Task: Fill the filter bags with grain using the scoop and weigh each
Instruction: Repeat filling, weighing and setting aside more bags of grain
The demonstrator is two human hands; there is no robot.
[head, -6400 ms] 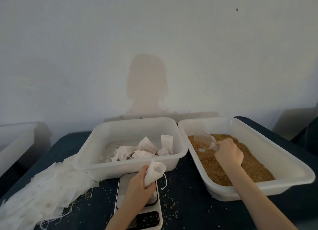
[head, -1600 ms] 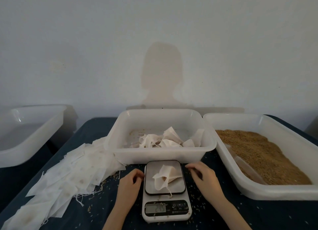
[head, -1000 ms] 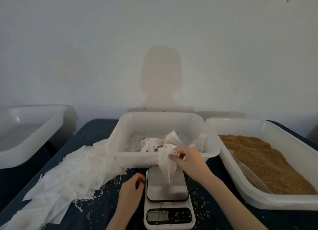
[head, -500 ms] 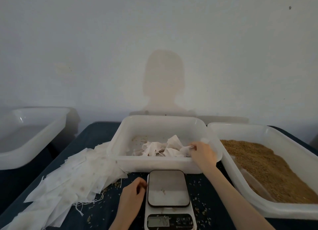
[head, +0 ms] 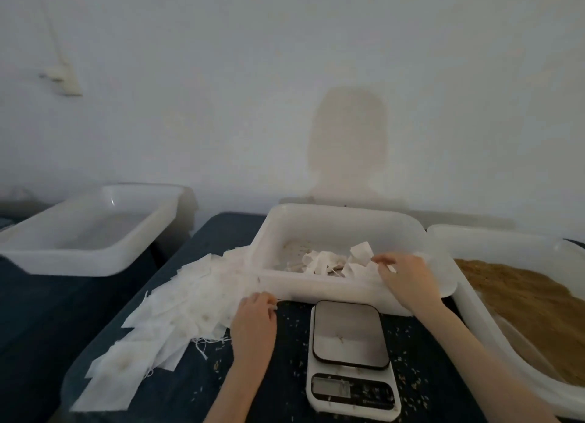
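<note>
- my right hand (head: pixel 408 283) is hanging relaxed, fingers loose, over the smooth white plastic tub (head: pixel 335 288) of crumpled filled bags (head: pixel 326 261)
- left hand (head: pixel 253 318) is touching the flat papery bag pile (head: pixel 177 305), can't tell if it's pinching

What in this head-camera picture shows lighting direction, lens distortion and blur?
Head view: a shadow of the person falls on the wall, so light comes from behind; the far-left tray bows with wide-angle distortion; the scale display is too blurred to read.
</note>
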